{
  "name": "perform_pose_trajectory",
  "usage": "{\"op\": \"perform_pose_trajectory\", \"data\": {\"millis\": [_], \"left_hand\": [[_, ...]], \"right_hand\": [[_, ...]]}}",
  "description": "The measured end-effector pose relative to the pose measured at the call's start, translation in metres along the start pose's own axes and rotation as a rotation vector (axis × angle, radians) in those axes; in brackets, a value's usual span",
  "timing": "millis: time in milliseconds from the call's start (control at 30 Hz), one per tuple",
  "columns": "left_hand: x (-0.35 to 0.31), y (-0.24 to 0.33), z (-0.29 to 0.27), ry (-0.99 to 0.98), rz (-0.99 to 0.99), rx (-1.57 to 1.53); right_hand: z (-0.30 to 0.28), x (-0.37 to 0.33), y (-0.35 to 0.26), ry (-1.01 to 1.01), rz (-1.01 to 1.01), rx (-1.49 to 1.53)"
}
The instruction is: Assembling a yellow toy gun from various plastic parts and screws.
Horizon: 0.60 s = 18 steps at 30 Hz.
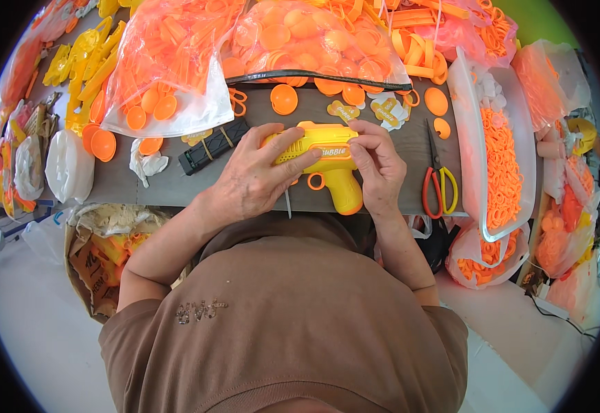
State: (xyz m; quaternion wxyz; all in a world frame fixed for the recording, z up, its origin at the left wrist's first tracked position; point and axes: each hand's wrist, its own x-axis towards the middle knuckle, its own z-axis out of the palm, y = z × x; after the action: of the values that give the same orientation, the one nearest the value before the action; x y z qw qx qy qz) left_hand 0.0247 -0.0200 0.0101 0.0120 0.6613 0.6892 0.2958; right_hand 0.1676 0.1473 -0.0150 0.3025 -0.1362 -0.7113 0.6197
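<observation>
Hands (313, 172) partly cover yellow toy gun (327, 165).

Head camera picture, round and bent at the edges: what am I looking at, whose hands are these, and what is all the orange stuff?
No machine here: a person wears a wide-angle camera on the head, looking down, so the brown shirt fills the bottom and straight lines bend near the rim. The left hand and right hand together hold a yellow toy gun with an orange trigger ring, just above a dark table. The right hand's fingers press on its top edge. On the table lie red-and-yellow scissors, a black ribbed bar, loose orange discs, clear bags of orange parts and a white tray of small orange rings. A cardboard box with yellow pieces sits lower left.
</observation>
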Motion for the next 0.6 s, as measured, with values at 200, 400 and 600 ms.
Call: {"op": "perform_pose_trajectory", "data": {"millis": [200, 400, 600], "left_hand": [[-0.0007, -0.0011, 0.001, 0.008, 0.001, -0.014], [-0.0009, -0.0012, 0.0019, 0.013, 0.001, -0.015], [0.0001, -0.0006, 0.0015, 0.022, 0.0, -0.021]], "right_hand": [[0.0003, -0.0023, 0.0009, 0.032, -0.056, -0.077], [-0.0038, -0.0014, 0.007, -0.014, -0.116, -0.19], [-0.0018, 0.0042, 0.0032, -0.072, 0.081, 0.033]]}}
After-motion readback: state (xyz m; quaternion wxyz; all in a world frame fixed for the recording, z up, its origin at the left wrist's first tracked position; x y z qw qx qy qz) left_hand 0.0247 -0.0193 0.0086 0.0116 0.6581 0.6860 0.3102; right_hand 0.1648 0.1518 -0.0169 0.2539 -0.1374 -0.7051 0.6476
